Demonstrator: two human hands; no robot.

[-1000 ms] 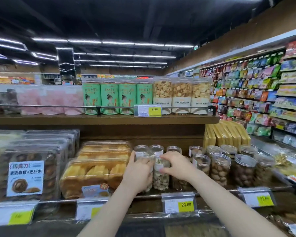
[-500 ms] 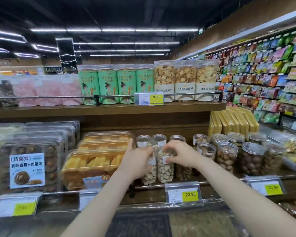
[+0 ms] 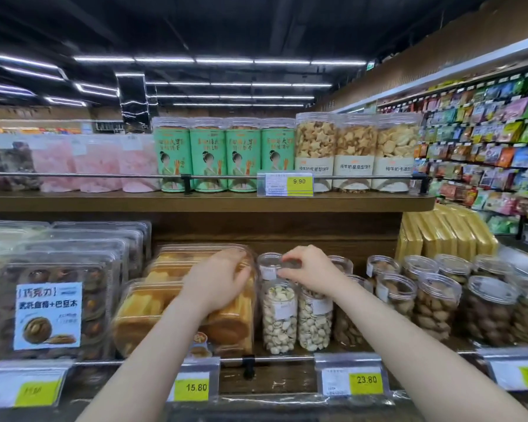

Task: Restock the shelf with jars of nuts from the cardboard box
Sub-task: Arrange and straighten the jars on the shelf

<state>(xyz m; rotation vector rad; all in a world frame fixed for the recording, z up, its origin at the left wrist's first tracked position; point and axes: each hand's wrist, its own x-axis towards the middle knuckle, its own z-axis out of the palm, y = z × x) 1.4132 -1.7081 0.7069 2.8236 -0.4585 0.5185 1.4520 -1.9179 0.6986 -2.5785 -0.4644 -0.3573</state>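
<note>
Two clear jars of pale nuts (image 3: 279,318) stand side by side at the front of the lower shelf (image 3: 287,357). Behind them is a back-row jar (image 3: 269,269) with a clear lid and a white label. My right hand (image 3: 310,269) reaches over the front jars and pinches the lid rim of a back-row jar between thumb and fingertips. My left hand (image 3: 217,278) lies over the cake box, its fingers curled beside the back jar's left wall; contact is hidden. The cardboard box is out of view.
Several jars of darker nuts (image 3: 436,303) fill the shelf to the right. Clear boxes of yellow cake (image 3: 153,309) and chocolate pastries (image 3: 49,306) sit to the left. A metal rail with price tags (image 3: 365,379) runs along the front edge. Tall biscuit jars (image 3: 316,147) line the upper shelf.
Both hands have left the two front jars and moved up and back. The right hand now pinches a back-row jar's lid. The view has come closer to the shelf.
</note>
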